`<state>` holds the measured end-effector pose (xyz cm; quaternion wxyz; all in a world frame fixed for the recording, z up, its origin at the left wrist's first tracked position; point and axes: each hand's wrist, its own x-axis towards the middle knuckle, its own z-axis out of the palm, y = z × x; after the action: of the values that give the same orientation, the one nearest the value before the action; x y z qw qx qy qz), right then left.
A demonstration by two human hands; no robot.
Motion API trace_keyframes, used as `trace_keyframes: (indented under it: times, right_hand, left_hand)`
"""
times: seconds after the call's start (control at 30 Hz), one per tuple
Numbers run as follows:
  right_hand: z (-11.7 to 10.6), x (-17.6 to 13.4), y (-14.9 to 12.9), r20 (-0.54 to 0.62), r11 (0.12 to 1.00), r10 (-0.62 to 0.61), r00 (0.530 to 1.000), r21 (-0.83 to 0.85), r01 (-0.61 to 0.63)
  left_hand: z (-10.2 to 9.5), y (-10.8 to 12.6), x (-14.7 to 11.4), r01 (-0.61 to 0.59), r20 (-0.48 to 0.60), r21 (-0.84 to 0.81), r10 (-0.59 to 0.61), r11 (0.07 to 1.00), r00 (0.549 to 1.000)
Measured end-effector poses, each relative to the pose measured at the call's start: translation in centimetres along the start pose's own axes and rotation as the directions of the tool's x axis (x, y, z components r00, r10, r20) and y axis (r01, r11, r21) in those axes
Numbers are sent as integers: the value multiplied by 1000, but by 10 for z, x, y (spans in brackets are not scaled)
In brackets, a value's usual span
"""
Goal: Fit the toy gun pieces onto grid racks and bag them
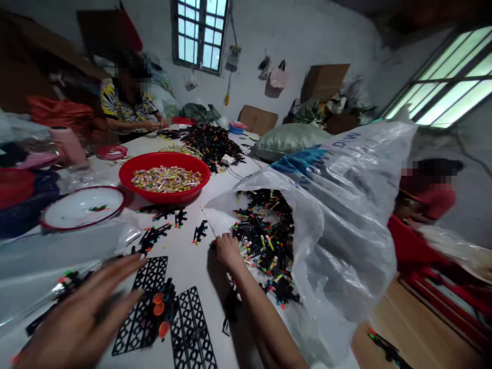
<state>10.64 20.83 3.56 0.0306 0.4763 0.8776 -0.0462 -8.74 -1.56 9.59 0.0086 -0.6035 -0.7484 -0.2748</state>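
My left hand (88,307) hovers at the lower left, smeared by motion, its fingers stretched apart with nothing seen in them. Beneath and beside it lie a black plastic grid (151,271) and a second black grid (192,328). Small dark pieces with orange round ends (159,308) rest on the first grid. My right hand (228,248) is closed at the mouth of a big white plastic sack (330,215), a small dark tip showing by its fingers. Inside the sack are many small black toy guns (265,241) with coloured tips. Another toy gun (200,231) lies just beyond that hand.
A red basin (126,177) holds small colourful pieces. Left of it sits a white red-rimmed dish (73,205). Farther back are a heap of black toy guns (215,143) and a full green sack (292,139). Two other people sit at the back left and far right.
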Motion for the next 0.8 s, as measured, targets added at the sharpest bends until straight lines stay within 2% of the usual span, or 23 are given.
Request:
trace_keyframes:
  times: [0.07,0.17,0.2,0.23,0.27,0.33,0.37,0.43,0.5,0.57,0.63,0.7,0.8]
  right_hand:
    - [2,-17,15,7,998,-58,998,-9,58]
    - [-9,-33,49,20,976,-201,979,91,198]
    - [-15,-33,64,-18,975,-185,983,119,185]
    - [-21,-30,79,-74,985,-107,992,128,116]
    - [-27,-25,96,-131,993,22,991,118,-6]
    - [-36,-10,126,-191,962,272,943,75,-262]
    - [-37,-3,138,-179,943,334,926,57,-329]
    - [-36,6,149,-127,944,331,935,35,-330]
    - [-31,8,142,-116,964,264,958,37,-262]
    - [-26,1,118,-157,981,193,969,27,-191]
    - [-23,-7,80,-247,997,71,966,-3,-74]
    - [-21,-11,35,-327,996,-90,941,-32,84]
    - [-15,-5,-23,-283,971,-218,934,29,236]
  left_hand:
    - [19,39,2,-134,36,10,134,991,990]
    - [44,73,14,-127,116,54,120,990,986]
    - [49,77,18,-107,143,55,99,993,985]
    - [53,79,22,-95,168,43,87,995,982]
    - [55,78,24,-93,185,26,87,995,979]
    - [56,72,27,-103,192,1,100,995,976]
    - [57,69,26,-112,188,-3,111,994,976]
    - [58,64,24,-125,169,7,122,992,978]
    - [60,60,22,-130,158,13,127,991,979]
    - [62,59,22,-125,166,-3,124,992,978]
    - [61,61,25,-109,194,-22,111,994,975]
    - [59,63,28,-89,225,-39,96,995,970]
    - [55,69,31,-61,279,-52,73,997,958]
